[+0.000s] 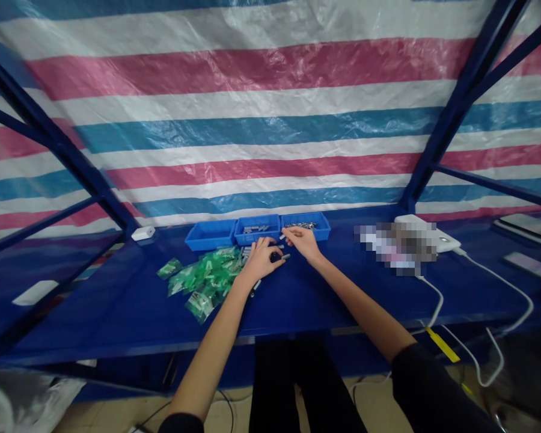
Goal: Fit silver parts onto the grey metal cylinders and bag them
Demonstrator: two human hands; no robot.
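My left hand (261, 262) is curled low over the table, thumb and fingertips closed at a short grey metal cylinder (285, 257) that sticks out to the right. Just across from it, my right hand (303, 242) pinches a small pale piece (282, 237), too small to identify, in front of the right-hand bin. More short grey metal cylinders (246, 251) lie beside and partly under my left hand. A pile of small clear packets with green (210, 272) spreads out to the left of it. Another dark-ended metal piece (255, 288) rests by my left wrist.
Three blue bins stand in a row behind my hands: an empty left bin (211, 243), a middle bin (258, 239) with grey cylinders and a right bin (323, 233) with shiny metal parts. A white device (448, 240) with cables sits right; blue posts (117, 219) frame the table.
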